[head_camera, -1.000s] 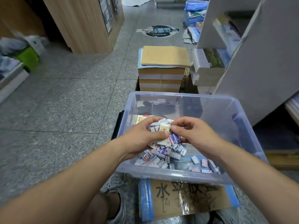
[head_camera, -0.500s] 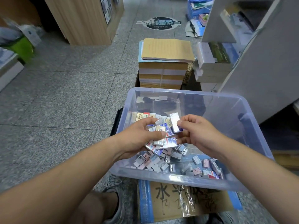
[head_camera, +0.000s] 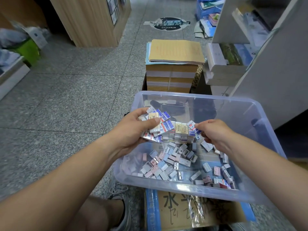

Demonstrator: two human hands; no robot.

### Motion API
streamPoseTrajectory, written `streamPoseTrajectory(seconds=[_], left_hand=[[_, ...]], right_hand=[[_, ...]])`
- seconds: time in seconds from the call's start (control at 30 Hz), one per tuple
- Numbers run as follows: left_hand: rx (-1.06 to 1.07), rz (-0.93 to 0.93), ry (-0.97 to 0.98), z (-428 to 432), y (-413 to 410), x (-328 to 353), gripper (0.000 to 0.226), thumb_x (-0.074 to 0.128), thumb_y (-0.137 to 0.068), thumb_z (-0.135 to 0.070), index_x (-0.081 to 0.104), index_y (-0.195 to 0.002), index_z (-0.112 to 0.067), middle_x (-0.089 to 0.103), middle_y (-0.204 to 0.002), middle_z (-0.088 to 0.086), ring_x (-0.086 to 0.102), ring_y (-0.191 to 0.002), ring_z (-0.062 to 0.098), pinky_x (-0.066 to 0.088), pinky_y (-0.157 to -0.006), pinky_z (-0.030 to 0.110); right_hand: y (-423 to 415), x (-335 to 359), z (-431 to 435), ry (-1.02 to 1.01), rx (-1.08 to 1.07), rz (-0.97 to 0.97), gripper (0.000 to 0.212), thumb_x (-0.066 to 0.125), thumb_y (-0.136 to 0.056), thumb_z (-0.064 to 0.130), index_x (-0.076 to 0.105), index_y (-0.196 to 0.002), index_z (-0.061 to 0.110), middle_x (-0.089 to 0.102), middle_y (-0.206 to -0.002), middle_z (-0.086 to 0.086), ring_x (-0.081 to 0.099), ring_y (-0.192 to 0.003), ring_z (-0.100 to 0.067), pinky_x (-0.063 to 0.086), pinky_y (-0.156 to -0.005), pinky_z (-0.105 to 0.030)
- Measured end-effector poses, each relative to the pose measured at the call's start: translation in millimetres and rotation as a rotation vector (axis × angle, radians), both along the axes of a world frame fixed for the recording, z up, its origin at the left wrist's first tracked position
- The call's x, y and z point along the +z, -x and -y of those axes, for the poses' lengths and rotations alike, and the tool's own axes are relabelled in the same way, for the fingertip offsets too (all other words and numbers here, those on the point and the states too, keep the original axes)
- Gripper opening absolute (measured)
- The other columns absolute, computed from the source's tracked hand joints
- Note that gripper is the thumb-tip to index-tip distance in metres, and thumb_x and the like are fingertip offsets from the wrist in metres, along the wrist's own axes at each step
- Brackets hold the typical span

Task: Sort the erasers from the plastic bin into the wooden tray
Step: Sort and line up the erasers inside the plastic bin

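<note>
Erasers (head_camera: 160, 125) clutched in a bunch by curled left fingers (head_camera: 154, 121), one more pinched by right fingers (head_camera: 200, 126), heaps loose below in the plastic bin (head_camera: 250, 114); wooden tray unseen, sorting seemingly far from done.

Body as seen from the head cam:
- left forearm (head_camera: 75, 172) and right forearm (head_camera: 258, 164): bare from the wrists out to the frame edge.
- left hand (head_camera: 131, 130) and right hand (head_camera: 215, 132): bare too. The left thumbnail is cut short and plain.
- bare leg (head_camera: 100, 215) shows below the left forearm, uncovered down to the ankle.
- that foot wears a grey mesh sneaker (head_camera: 119, 190): low-cut, grey laces crossed over the tongue, dark collar opening, lighter sole edge along the side. Logo or markings are too blurred to read.
</note>
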State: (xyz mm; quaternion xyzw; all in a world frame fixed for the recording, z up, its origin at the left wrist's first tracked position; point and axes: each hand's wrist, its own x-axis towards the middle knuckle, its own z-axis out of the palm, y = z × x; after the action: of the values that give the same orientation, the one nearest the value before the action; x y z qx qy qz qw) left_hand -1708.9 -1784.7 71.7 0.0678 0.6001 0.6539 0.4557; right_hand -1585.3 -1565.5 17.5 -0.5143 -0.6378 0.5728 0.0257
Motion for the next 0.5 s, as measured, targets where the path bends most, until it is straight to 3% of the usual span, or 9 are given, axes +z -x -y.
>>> streamPoseTrajectory(seconds=[0.17, 0.33, 0.43, 0.5], left_hand=[[0.071, 0.001, -0.023, 2, 7, 2, 0.046, 0.068, -0.09, -0.002, 0.053, -0.133, -0.012, 0.078, -0.101, 0.011, 0.075, -0.078, 0.02, 0.063, -0.063, 0.033], [0.071, -0.014, -0.045, 3, 12, 5, 0.038, 0.068, -0.09, -0.001, 0.057, -0.125, -0.011, 0.077, -0.102, 0.012, 0.075, -0.078, 0.021, 0.064, -0.065, 0.033], [0.11, -0.033, -0.073, 7, 21, 9, 0.036, 0.068, -0.089, -0.003, 0.059, -0.123, -0.011, 0.076, -0.105, 0.015, 0.075, -0.079, 0.021, 0.063, -0.069, 0.035], [0.148, -0.061, -0.088, 10, 26, 11, 0.035, 0.068, -0.09, -0.003, 0.059, -0.123, -0.01, 0.076, -0.106, 0.016, 0.074, -0.078, 0.021, 0.064, -0.065, 0.033]], right_hand=[[26, -21, -10, 0.019, -0.118, 0.059, 0.02, 0.07, -0.092, 0.001, 0.065, -0.107, -0.01, 0.064, -0.078, -0.019, 0.052, -0.054, -0.021, 0.049, -0.056, -0.033], [36, -33, -6, 0.032, -0.062, 0.065, 0.018, 0.074, -0.088, 0.0, 0.067, -0.104, -0.007, 0.071, -0.09, -0.022, 0.066, -0.07, -0.03, 0.059, -0.089, -0.05], [43, -30, 3, 0.015, 0.006, 0.026, 0.01, 0.078, -0.086, 0.005, 0.071, -0.093, 0.002, 0.074, -0.095, -0.018, 0.073, -0.086, -0.032, 0.06, -0.087, -0.053], [49, -28, 12, 0.044, 0.05, -0.01, 0.009, 0.076, -0.087, 0.002, 0.069, -0.092, 0.001, 0.074, -0.094, -0.018, 0.073, -0.08, -0.029, 0.062, -0.085, -0.048]])
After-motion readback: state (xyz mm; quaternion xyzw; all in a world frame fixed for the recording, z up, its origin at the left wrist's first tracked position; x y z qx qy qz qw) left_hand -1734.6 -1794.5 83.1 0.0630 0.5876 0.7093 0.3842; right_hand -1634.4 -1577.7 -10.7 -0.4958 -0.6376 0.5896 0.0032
